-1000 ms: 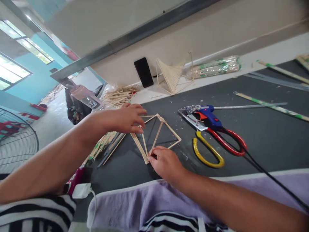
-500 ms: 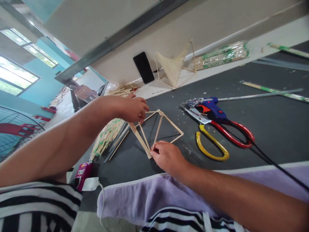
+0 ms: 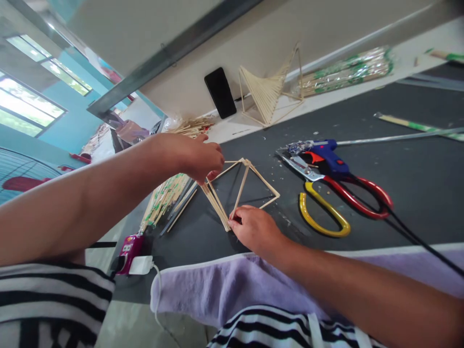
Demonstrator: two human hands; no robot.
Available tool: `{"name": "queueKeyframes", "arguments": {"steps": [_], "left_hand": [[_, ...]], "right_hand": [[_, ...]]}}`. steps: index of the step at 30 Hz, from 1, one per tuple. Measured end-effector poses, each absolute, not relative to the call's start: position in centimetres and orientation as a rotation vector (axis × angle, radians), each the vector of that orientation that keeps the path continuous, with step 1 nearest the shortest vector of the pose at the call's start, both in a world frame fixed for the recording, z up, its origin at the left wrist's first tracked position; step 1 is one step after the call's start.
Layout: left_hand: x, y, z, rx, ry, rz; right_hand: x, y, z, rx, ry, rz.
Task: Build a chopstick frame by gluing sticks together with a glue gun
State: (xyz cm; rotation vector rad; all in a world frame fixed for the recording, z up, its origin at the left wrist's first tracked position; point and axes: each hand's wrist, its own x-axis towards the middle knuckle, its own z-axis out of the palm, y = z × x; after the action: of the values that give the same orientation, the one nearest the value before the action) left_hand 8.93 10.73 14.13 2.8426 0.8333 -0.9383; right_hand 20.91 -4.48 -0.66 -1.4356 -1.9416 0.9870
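A small open frame of thin bamboo sticks stands on the dark grey tabletop between my hands. At its near corner, my right hand is closed, thumb and forefinger pinching the joined stick ends. My left hand is closed at the far upper end of the frame's left side, fingertips on the tops of the sticks there; the exact grip is partly hidden. Several sticks run close together down that left side between both hands. Right of the frame lie a blue glue gun and scissors with red and yellow handles.
Behind stand a black phone and a finished stick model with a twisted surface. Wrapped stick packs lie along the wall. More sticks lie at left, near a magenta power box. Purple cloth covers the near edge.
My left hand has drawn in to the upper stick ends, and the inner stick now leans closer to the left side bars. My right hand keeps its pinch. The view has shifted slightly.
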Motion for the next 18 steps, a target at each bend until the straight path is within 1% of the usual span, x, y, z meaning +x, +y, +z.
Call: {"name": "queueKeyframes", "arguments": {"steps": [1,5,7,12,16,18], "left_hand": [[8.9,10.3,14.1,2.8,0.798,-0.96],[8.3,9.7,14.0,2.785,0.914,-0.715],[8.0,9.6,13.9,2.76,0.97,-0.646],[7.6,9.3,13.7,2.647,1.04,-0.591],[7.4,8.9,13.0,2.682,1.011,-0.556],[7.3,8.6,12.4,2.709,1.199,-0.27]], "right_hand": [[20.9,-4.5,-0.7,-1.435,-1.943,0.991],[20.9,-4.4,-0.7,-1.434,-1.941,1.019],[20.8,-4.4,-0.7,-1.443,-1.94,1.023],[20.8,-4.4,-0.8,-1.436,-1.946,1.007],[20.9,-4.3,-0.9,-1.421,-1.948,0.997],[20.9,-4.3,-1.0,-1.427,-1.937,1.006]]}}
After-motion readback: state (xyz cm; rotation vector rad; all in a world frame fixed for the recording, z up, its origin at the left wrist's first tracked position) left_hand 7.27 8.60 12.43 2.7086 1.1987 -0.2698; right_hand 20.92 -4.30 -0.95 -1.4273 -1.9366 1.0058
